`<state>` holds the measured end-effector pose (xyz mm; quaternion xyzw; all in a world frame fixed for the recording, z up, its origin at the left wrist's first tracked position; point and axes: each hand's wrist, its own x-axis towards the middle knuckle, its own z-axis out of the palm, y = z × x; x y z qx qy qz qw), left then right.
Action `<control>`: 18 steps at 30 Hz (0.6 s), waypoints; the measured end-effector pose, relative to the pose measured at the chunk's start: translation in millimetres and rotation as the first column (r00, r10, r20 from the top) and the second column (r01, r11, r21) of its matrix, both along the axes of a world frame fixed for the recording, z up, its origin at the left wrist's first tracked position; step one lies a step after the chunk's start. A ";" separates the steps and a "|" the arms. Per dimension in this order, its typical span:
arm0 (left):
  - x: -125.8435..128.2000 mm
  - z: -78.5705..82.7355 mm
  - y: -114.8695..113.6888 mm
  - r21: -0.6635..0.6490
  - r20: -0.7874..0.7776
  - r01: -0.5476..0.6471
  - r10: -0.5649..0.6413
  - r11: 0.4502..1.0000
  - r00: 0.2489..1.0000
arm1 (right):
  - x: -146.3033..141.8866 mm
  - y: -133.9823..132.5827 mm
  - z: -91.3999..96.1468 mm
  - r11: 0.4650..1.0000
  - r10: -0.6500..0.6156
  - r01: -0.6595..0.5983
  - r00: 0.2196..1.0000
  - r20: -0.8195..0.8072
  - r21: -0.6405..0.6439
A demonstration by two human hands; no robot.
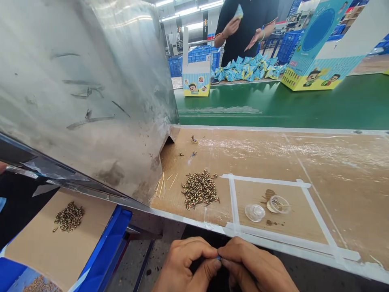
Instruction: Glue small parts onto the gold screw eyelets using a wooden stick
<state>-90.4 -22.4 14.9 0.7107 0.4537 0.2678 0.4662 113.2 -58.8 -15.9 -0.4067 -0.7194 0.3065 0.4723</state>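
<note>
One small blue piece [219, 258] was pinched between the thumb and forefinger of the left hand [188, 261] and those of the right hand [257, 261], just off the near edge of the worktop [322, 158]; the fingers hid most of it, and from where I stood its shape was hard to tell. Beyond them, a heap of small dark-and-cream pieces [200, 188] lay on the worktop, a few thin pale sticks [174, 181] near its left side. To its right, within a rectangle of white tape [234, 198], a clear cup [278, 205] sat beside a clear lid [255, 212] amid dark stains [270, 194]. A scuffed metal housing [121, 81] rose on the left; past it, a second heap [69, 217] lay on a cardboard sheet [45, 247]. Across a green belt [243, 105], near two printed cartons [196, 83], a co-worker [247, 24] in dark clothing held up a packet [239, 12] behind a pile of blue packets [249, 69].
</note>
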 end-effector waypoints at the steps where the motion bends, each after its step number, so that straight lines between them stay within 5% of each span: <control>1: -0.1 0.9 0.7 0.001 0.008 0.004 -0.004 1.000 1.000 | 0.1 0.0 -1.3 1.000 0.005 -0.005 1.000 0.002 -0.005; 18: -0.7 2.9 3.3 -0.022 -0.032 0.058 -0.058 0.998 0.998 | 9.1 0.6 12.3 0.993 0.082 -0.079 0.996 0.034 -0.084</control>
